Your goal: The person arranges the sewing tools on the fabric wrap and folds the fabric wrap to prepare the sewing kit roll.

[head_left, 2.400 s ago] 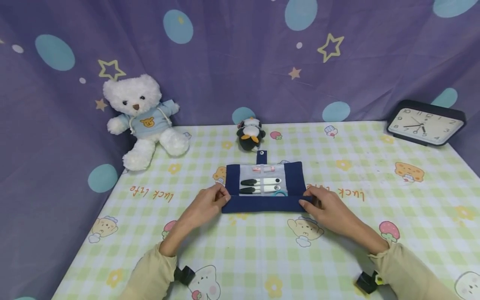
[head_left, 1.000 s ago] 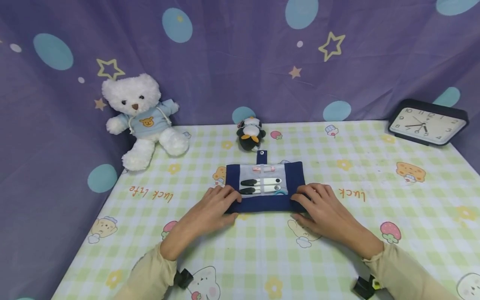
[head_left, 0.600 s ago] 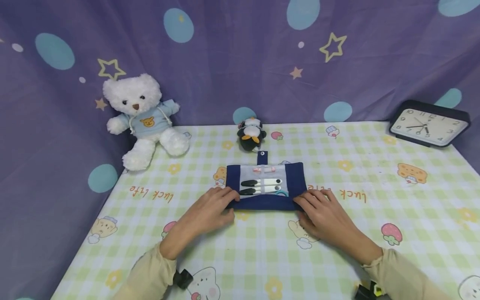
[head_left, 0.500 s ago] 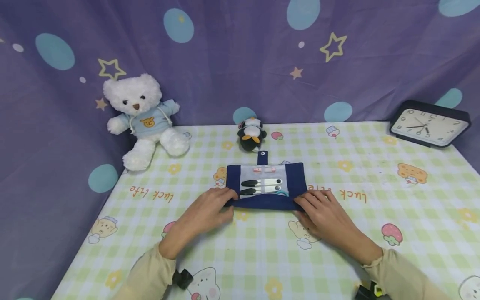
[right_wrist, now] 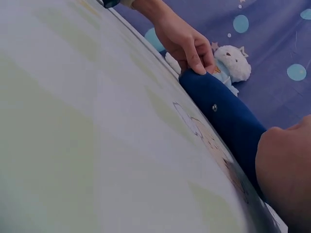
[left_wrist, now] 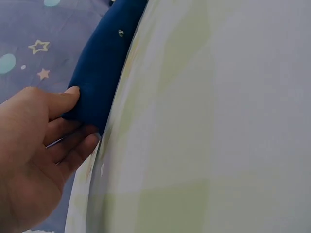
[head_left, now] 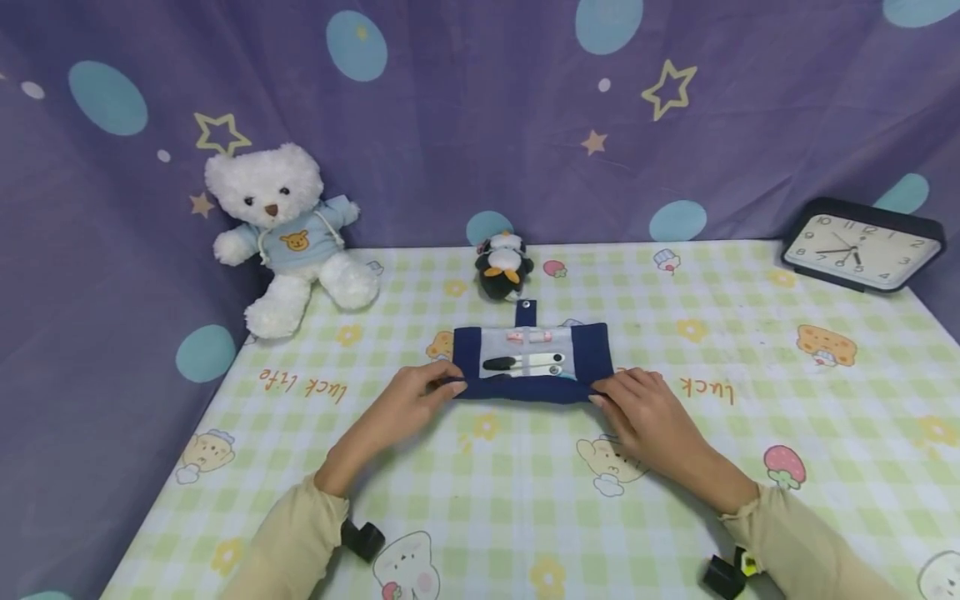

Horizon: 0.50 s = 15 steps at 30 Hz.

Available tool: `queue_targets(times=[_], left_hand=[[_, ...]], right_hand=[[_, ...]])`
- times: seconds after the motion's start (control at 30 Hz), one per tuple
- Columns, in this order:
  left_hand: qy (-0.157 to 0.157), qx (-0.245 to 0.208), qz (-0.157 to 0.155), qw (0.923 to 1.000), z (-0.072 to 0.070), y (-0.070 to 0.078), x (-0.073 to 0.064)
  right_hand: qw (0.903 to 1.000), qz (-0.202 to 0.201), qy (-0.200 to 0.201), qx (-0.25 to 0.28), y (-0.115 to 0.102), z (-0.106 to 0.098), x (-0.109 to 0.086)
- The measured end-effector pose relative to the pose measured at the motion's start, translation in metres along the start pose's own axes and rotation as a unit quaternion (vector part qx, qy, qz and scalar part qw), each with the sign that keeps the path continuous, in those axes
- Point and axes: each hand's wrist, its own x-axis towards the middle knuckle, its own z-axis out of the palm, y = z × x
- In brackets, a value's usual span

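A navy roll-up tool pouch lies on the table with its near side rolled into a thick edge. My left hand pinches the roll's left end, thumb on the outside, as the left wrist view shows too. At the right end my right hand grips the same roll, fingers over its top. On the pale lining, a strap holds a white tool with a black end and a small pink item. A teal-handled piece is partly covered by the roll. A metal snap shows on the roll's outside.
Beyond the pouch, its snap tab points at a small penguin plush. A white teddy bear sits at the back left, and a black-framed clock leans at the back right. A checked cloth covers the table.
The near edge has been rolled away from me over the lower tools; the lower black-ended tool is now mostly covered. Both hands have moved slightly forward with the roll.
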Motion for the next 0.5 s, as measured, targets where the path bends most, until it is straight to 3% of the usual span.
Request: queue_targets(times=[0.3,0.5], left_hand=[[0.029,-0.046,-0.051,0.9973,0.003,-0.001,0.010],[0.040,-0.054,-0.078,0.9947,0.005,0.001,0.016]], right_hand=[[0.9966,0.048,-0.006,0.067,0.011,0.002,0.010],[0.9863,0.110,-0.009,0.122,0.017,0.004,0.020]])
